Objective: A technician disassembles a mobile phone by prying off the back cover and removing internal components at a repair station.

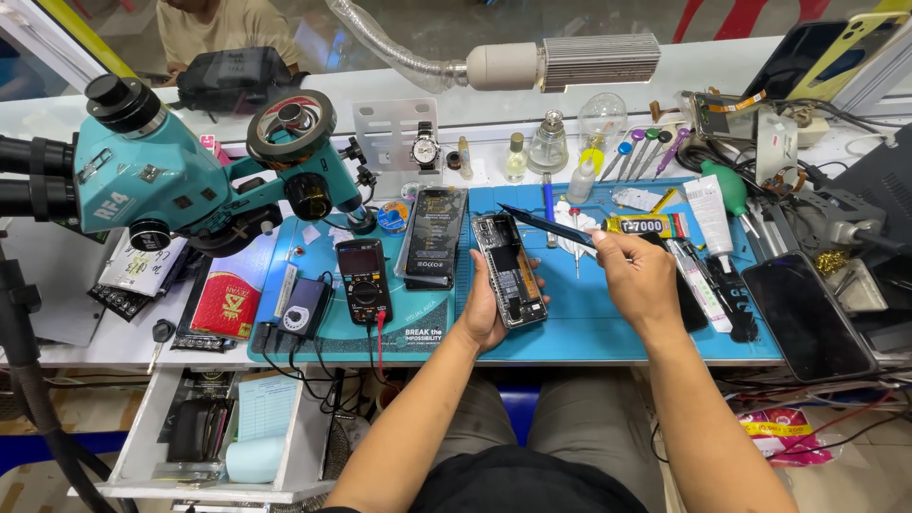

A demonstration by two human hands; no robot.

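- Blue silicone covers the middle of the desk (114, 342) as a work mat (608, 328), and the opened phone (510, 270) is laid on it just left of centre, its back off and its inner parts exposed.
- Open mat is left only below and to the right of the opened phone; the front edge of the desk is met just beyond it.
- The left side is crowded by a multimeter (365, 281) and a second phone (432, 236); a dark phone (806, 316) is set at the right edge.
- The opened phone is cradled from below by the left hand (483, 306), fingers curled around its edges.
- Dark tweezers (546, 226) are pinched in the nearly closed right hand (638, 275), tip held above the phone's top end.
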